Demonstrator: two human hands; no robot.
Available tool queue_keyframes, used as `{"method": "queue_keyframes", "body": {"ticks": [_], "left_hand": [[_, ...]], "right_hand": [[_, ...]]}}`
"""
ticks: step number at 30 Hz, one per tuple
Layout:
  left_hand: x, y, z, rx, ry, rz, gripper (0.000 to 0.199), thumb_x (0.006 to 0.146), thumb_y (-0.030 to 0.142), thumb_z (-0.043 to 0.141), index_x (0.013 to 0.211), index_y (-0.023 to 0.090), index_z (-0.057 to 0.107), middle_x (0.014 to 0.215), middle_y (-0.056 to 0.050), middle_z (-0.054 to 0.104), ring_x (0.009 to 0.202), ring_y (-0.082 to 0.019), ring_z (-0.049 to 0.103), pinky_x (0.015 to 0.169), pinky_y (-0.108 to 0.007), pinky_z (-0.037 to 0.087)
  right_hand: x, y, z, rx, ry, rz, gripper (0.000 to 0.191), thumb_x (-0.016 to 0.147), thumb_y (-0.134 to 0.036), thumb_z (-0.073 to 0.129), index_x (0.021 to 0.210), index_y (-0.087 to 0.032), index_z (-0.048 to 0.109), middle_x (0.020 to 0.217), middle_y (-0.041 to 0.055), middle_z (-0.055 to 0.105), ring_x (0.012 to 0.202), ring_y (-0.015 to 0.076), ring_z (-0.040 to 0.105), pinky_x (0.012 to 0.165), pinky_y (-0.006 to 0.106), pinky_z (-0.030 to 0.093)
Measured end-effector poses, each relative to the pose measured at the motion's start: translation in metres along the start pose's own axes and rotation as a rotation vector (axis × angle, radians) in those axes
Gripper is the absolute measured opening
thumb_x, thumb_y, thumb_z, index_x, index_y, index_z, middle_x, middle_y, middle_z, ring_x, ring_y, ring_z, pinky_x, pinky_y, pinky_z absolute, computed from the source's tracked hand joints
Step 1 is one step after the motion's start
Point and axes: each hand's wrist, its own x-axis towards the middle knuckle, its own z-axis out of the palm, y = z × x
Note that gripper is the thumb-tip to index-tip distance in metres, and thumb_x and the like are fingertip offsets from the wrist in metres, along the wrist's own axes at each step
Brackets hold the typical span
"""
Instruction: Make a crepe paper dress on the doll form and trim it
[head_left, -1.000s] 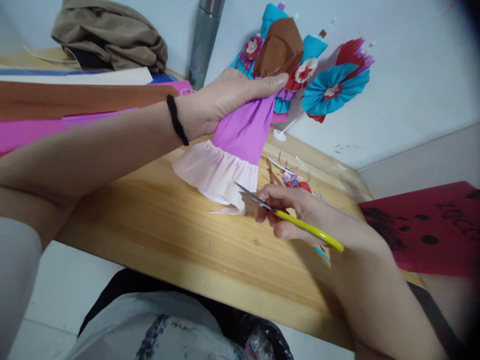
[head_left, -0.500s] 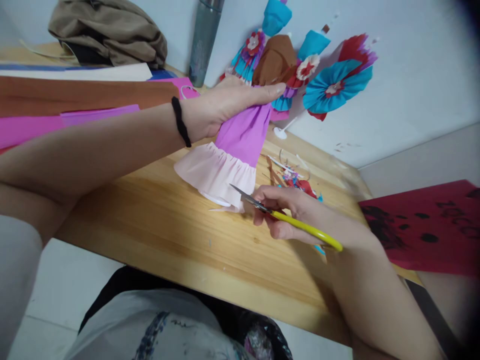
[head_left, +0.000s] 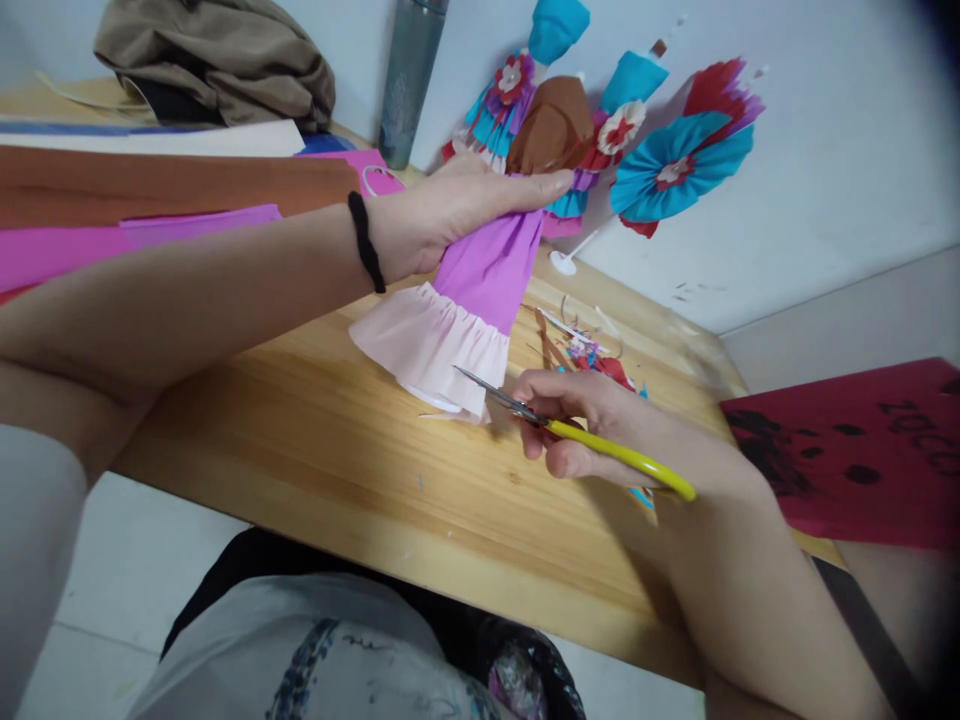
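Observation:
My left hand [head_left: 480, 205] is closed around the upper part of a paper doll dress [head_left: 491, 270], purple above with a gathered pale pink ruffle [head_left: 442, 340] at its hem. A brown rounded paper piece [head_left: 551, 125] shows just above my left thumb; whether it joins the dress I cannot tell. In my right hand [head_left: 592, 420] is a pair of scissors [head_left: 622, 455] with yellow handles. Their blade tips lie in front of the ruffle's right side, and whether they touch the paper is unclear. A small strip of pink paper hangs at the ruffle's lower edge.
Along the wall stand blue, red and purple paper figures [head_left: 626, 85], a blue paper fan flower [head_left: 682, 170] and a grey bottle [head_left: 412, 80]. Colored paper sheets [head_left: 187, 190] lie at left, below a brown cloth bundle [head_left: 217, 60]. Paper scraps [head_left: 600, 360] and a dark red bag [head_left: 862, 460] are at right.
The scissors' tips have shifted very slightly left and my right hand slightly right. My left hand keeps its hold on the dress. The whole view has moved a little.

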Motion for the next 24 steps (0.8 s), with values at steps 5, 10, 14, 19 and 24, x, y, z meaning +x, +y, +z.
{"method": "queue_keyframes", "body": {"ticks": [5, 10, 14, 19, 24], "left_hand": [[-0.001, 0.001, 0.001, 0.034, 0.013, -0.007, 0.028, 0.103, 0.023, 0.058, 0.078, 0.011, 0.066, 0.063, -0.002, 0.069, 0.053, -0.008, 0.064, 0.054, -0.016, 0.047], [0.0, -0.001, -0.001, 0.012, 0.0, 0.009, 0.026, 0.102, 0.021, 0.059, 0.08, 0.01, 0.065, 0.066, -0.003, 0.07, 0.055, -0.007, 0.064, 0.056, -0.016, 0.048], [0.0, -0.002, 0.0, 0.017, 0.016, 0.003, 0.027, 0.101, 0.022, 0.06, 0.078, 0.009, 0.065, 0.065, -0.005, 0.07, 0.053, -0.007, 0.062, 0.053, -0.016, 0.045], [0.001, -0.003, -0.001, -0.02, 0.0, 0.012, 0.025, 0.101, 0.021, 0.06, 0.079, 0.01, 0.066, 0.065, -0.003, 0.07, 0.055, -0.008, 0.064, 0.056, -0.017, 0.047], [0.004, -0.006, -0.003, -0.031, -0.025, 0.025, 0.022, 0.1, 0.02, 0.062, 0.081, 0.01, 0.067, 0.064, -0.003, 0.07, 0.053, -0.008, 0.064, 0.055, -0.017, 0.047]], "right_hand": [[0.0, -0.002, 0.0, -0.001, -0.02, 0.01, 0.06, 0.076, -0.08, 0.067, 0.086, -0.022, 0.055, 0.074, -0.0002, 0.055, 0.061, 0.012, 0.042, 0.053, 0.028, 0.033], [0.0, 0.001, -0.001, 0.021, -0.031, 0.002, 0.06, 0.077, -0.078, 0.068, 0.09, -0.021, 0.056, 0.074, -0.0011, 0.054, 0.062, 0.0111, 0.041, 0.053, 0.027, 0.033], [0.001, 0.005, -0.002, 0.002, -0.042, -0.033, 0.059, 0.079, -0.076, 0.068, 0.089, -0.019, 0.055, 0.074, -0.0027, 0.054, 0.062, 0.009, 0.041, 0.054, 0.023, 0.034], [0.001, 0.009, -0.002, 0.011, -0.023, -0.046, 0.06, 0.078, -0.075, 0.071, 0.086, -0.018, 0.055, 0.071, -0.0035, 0.052, 0.061, 0.0082, 0.04, 0.052, 0.023, 0.032], [0.001, 0.009, -0.001, 0.05, -0.014, -0.015, 0.058, 0.077, -0.072, 0.073, 0.085, -0.018, 0.055, 0.067, -0.0046, 0.049, 0.057, 0.0086, 0.037, 0.048, 0.025, 0.029]]}}
